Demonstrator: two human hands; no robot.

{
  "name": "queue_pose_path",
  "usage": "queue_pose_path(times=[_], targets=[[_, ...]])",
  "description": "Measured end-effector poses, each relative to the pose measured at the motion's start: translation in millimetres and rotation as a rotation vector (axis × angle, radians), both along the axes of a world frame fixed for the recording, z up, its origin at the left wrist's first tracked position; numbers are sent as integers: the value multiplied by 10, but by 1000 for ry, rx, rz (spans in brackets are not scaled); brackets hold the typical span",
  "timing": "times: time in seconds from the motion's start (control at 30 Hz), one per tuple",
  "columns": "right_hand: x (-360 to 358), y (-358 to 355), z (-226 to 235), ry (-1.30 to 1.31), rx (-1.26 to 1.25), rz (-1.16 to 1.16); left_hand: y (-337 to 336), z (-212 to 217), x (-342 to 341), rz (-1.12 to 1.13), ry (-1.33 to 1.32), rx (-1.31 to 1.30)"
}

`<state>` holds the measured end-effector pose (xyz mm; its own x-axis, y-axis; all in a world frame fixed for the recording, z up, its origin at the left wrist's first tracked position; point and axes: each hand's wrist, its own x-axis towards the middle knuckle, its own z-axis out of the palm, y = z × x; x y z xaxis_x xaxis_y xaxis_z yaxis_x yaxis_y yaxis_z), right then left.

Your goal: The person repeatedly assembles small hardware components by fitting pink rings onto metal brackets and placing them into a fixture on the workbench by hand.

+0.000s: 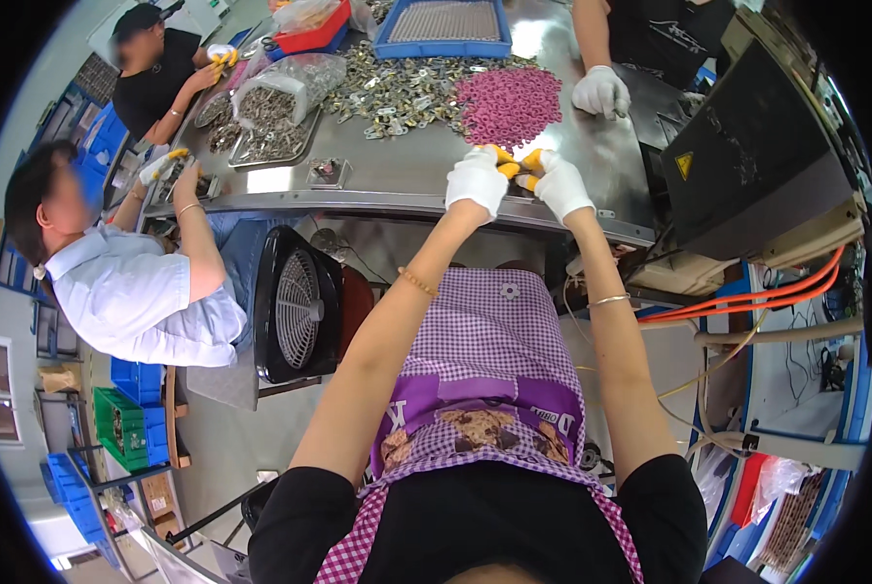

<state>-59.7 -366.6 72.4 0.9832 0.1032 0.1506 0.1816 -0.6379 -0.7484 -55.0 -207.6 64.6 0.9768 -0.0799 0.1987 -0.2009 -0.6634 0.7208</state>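
Small part (517, 175) pinched between my two hands at the near edge of the steel table (397, 170); dark, metallic-looking, mostly hidden by the fingertips, so shape is hard to tell; sits roughly at 12 o'clock from my chest, arms stretched out to it.

My left hand (477, 179) in a white glove with yellow fingertips, fingers curled narrow and closed on the part from its 9 o'clock side; my right hand (559, 182) same glove type, fingers curled narrow and closed on the part from its 3 o'clock side; the yellow tips of both hands touch over it.

At 12 o'clock from the part: heap of pink rings (510, 100) on the table, near but apart; at 11 o'clock a wide scatter of silver metal pieces (397, 92); further at 12 o'clock a blue tray (444, 27) at the far edge.

At 1 o'clock, a co-worker's white-gloved hand (600, 91) rests on the table beside the rings; at 3 o'clock a black box with a yellow warning triangle (747, 161); orange cables (747, 297) run below it.

At 9 o'clock, a metal tray (270, 141) of silver parts with a clear bag (290, 88) on it; two seated people (134, 282) further out; black fan (295, 307) under the table at 8 o'clock; my purple checked apron (494, 360) below.
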Motion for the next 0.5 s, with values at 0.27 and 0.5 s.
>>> queue_pose_path(times=[0.27,0.5], targets=[[-301,66,-144,-280,-233,47,-4,178,-224,66,-276,497],[-120,-308,-325,-222,-270,-67,-183,-30,-659,413,-276,22]])
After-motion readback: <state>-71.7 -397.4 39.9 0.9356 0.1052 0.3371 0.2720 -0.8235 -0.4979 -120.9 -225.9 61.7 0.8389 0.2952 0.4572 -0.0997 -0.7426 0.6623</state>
